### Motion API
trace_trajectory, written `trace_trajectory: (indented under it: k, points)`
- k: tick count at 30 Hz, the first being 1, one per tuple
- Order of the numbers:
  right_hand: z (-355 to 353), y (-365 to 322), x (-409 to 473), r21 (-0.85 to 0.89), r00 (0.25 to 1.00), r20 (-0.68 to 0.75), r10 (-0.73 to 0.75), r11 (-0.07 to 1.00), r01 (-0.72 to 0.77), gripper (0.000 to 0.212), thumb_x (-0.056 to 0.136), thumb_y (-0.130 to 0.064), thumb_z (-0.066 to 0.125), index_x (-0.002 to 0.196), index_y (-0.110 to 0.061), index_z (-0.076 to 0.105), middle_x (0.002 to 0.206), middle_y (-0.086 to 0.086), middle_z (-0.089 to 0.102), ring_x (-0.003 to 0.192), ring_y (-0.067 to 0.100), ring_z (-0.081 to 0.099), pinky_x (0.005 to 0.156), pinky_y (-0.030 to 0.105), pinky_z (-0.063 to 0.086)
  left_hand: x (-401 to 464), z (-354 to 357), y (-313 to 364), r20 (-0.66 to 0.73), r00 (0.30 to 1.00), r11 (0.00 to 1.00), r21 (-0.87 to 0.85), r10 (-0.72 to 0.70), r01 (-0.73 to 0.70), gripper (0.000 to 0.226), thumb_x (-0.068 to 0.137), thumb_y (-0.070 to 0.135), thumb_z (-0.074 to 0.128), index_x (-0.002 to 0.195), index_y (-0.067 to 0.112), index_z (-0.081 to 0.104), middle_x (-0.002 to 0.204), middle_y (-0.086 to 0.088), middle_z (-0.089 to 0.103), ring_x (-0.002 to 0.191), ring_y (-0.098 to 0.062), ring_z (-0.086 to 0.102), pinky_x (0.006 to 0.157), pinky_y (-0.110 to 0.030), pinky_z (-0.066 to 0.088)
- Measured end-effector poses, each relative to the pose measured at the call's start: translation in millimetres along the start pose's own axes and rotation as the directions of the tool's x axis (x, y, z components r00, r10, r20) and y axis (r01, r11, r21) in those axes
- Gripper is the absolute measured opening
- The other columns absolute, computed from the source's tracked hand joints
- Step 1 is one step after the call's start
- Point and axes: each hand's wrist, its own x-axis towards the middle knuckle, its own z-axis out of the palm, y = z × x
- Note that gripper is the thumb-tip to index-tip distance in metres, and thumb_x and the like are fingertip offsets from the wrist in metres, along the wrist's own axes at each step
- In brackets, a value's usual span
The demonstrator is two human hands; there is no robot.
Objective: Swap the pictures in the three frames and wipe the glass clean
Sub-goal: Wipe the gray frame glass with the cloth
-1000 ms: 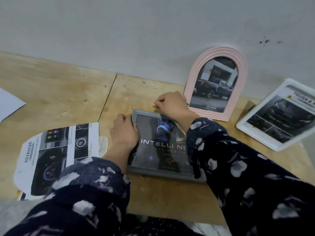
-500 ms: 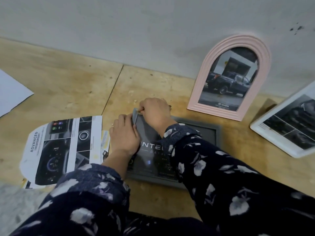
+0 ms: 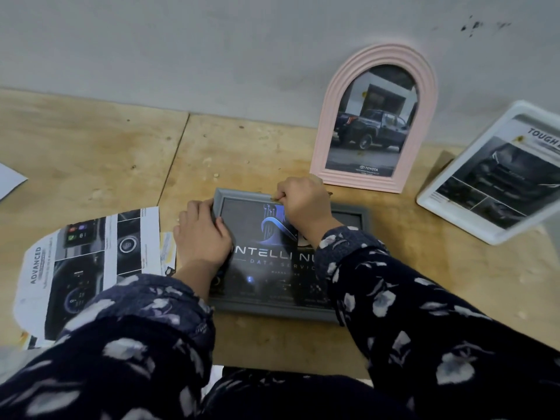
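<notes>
Your left hand [image 3: 203,237] curls its fingers over an edge; your right hand [image 3: 304,204] pinches, knuckles up, forearms converging.

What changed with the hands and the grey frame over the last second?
The right hand slid left along the top edge of the grey frame to its corner, then back toward the middle, where its grip now pinches something small I can't make out. The left hand stayed gripping the frame's left edge. The frame stayed flat on the table; the pink arched frame, white frame and loose printout didn't move.
</notes>
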Motion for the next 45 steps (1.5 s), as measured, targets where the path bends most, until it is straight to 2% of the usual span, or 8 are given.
trace_trajectory:
  k: [3, 11, 19, 27, 29, 32, 37, 45]
  points:
    - [3, 5, -8, -0.015, 0.985, -0.173, -0.001, 1.0, -0.001, 0.023, 0.082, -0.005, 0.052, 0.078, -0.017, 0.072, 0.077, 0.0, 0.067, 0.076, 0.026, 0.054, 0.077, 0.03, 0.031, 0, 1, 0, 0.002, 1.0, 0.999, 0.029, 0.017, -0.017, 0.04, 0.09, 0.019, 0.051, 0.129, 0.011, 0.05, 0.124, -0.013, 0.047, 0.114, -0.033, 0.042, 0.088, -0.044, 0.034]
    - [-8, 32, -25, -0.043, 0.983, -0.18, 0.043, 0.998, -0.051, 0.019, 0.069, -0.001, 0.067, 0.059, -0.018, 0.066, 0.062, 0.0, 0.066, 0.059, 0.028, 0.057, 0.075, 0.044, 0.048, 0, 3, -2, 0.001, 1.0, 0.999, 0.026, 0.021, -0.021, 0.04, 0.09, 0.019, 0.05, 0.13, 0.012, 0.049, 0.124, -0.014, 0.046, 0.113, -0.034, 0.041, 0.089, -0.047, 0.034]
    - [-33, 64, -50, -0.226, 0.991, -0.1, 0.092, 0.968, -0.113, 0.024, 0.092, -0.01, 0.046, 0.092, -0.015, 0.07, 0.094, 0.004, 0.063, 0.093, 0.028, 0.052, 0.079, 0.042, 0.046, 1, 6, -1, -0.017, 0.999, 0.999, 0.034, 0.039, -0.038, 0.04, 0.09, 0.018, 0.05, 0.129, 0.011, 0.05, 0.125, -0.015, 0.046, 0.113, -0.036, 0.04, 0.091, -0.049, 0.033]
    - [-44, 89, -65, -0.387, 0.969, -0.2, 0.145, 0.897, -0.214, 0.013, 0.071, -0.002, 0.07, 0.066, -0.014, 0.068, 0.067, 0.004, 0.062, 0.07, 0.03, 0.056, 0.057, 0.029, 0.03, 1, 6, -3, -0.035, 0.998, 0.997, 0.052, 0.05, -0.049, 0.039, 0.089, 0.017, 0.052, 0.127, 0.009, 0.051, 0.124, -0.018, 0.046, 0.113, -0.038, 0.041, 0.09, -0.05, 0.034]
    - [-48, 95, -69, -0.402, 0.965, -0.211, 0.156, 0.886, -0.231, 0.011, 0.076, -0.004, 0.067, 0.075, -0.015, 0.068, 0.075, 0.004, 0.063, 0.077, 0.031, 0.057, 0.061, 0.031, 0.03, 2, 7, -2, -0.032, 0.998, 0.997, 0.056, 0.053, -0.051, 0.039, 0.089, 0.016, 0.052, 0.127, 0.008, 0.051, 0.125, -0.018, 0.046, 0.114, -0.038, 0.041, 0.091, -0.05, 0.034]
    - [-46, 99, -70, -0.276, 0.965, -0.127, 0.228, 0.927, -0.255, 0.02, 0.089, -0.005, 0.047, 0.101, -0.013, 0.061, 0.101, 0.009, 0.058, 0.095, 0.031, 0.054, 0.069, 0.034, 0.039, 2, 7, -1, -0.033, 0.998, 0.997, 0.056, 0.058, -0.057, 0.039, 0.089, 0.016, 0.053, 0.127, 0.008, 0.051, 0.125, -0.019, 0.046, 0.115, -0.038, 0.041, 0.091, -0.05, 0.034]
    - [-37, 110, -67, -0.059, 0.918, -0.226, 0.325, 0.936, -0.346, 0.019, 0.088, -0.002, 0.046, 0.096, -0.006, 0.062, 0.098, 0.013, 0.063, 0.092, 0.032, 0.058, 0.072, 0.034, 0.042, 1, 6, -1, -0.028, 0.998, 0.997, 0.06, 0.056, -0.054, 0.04, 0.089, 0.016, 0.053, 0.128, 0.007, 0.051, 0.125, -0.019, 0.045, 0.115, -0.039, 0.041, 0.092, -0.051, 0.034]
    - [-60, 132, -59, 0.524, 0.73, -0.057, 0.682, 0.642, -0.559, 0.022, 0.09, -0.007, 0.049, 0.104, -0.012, 0.065, 0.106, 0.006, 0.065, 0.099, 0.021, 0.056, 0.085, 0.026, 0.042, 4, 8, -1, -0.035, 0.999, 0.999, 0.041, 0.037, -0.036, 0.04, 0.09, 0.013, 0.053, 0.128, 0.004, 0.051, 0.126, -0.021, 0.045, 0.116, -0.04, 0.041, 0.092, -0.052, 0.033]
